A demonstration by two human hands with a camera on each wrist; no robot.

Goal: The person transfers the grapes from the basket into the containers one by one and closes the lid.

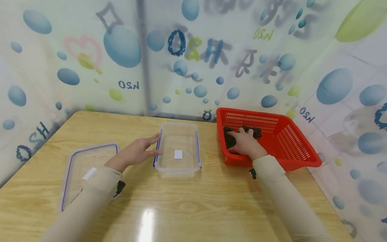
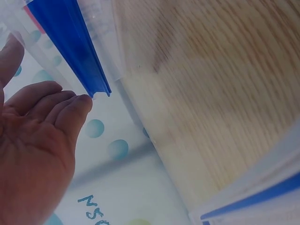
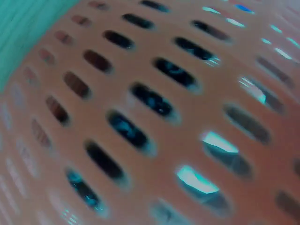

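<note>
A clear rectangular food container (image 1: 187, 143) with a white label sits in mid-table, its blue latch flap (image 2: 70, 44) hanging at the side. My left hand (image 1: 136, 151) is at its left side, thumb by the rim; in the left wrist view the fingers lie nearly straight next to the flap. Inside a red slotted basket (image 1: 302, 148) on the right, my right hand (image 1: 245, 143) reaches onto a heap of dark, rounded, glossy pieces (image 1: 256, 131). Its fingertips are partly hidden among them. The right wrist view shows only the basket's slotted wall (image 3: 136, 65), with dark pieces behind.
A clear lid (image 1: 72, 181) with a blue seal and white label lies at the left, partly under my left forearm. Behind the wooden table (image 1: 193, 208) hangs a wall covering (image 1: 157, 67) patterned with bubbles and letters, continuing down both sides.
</note>
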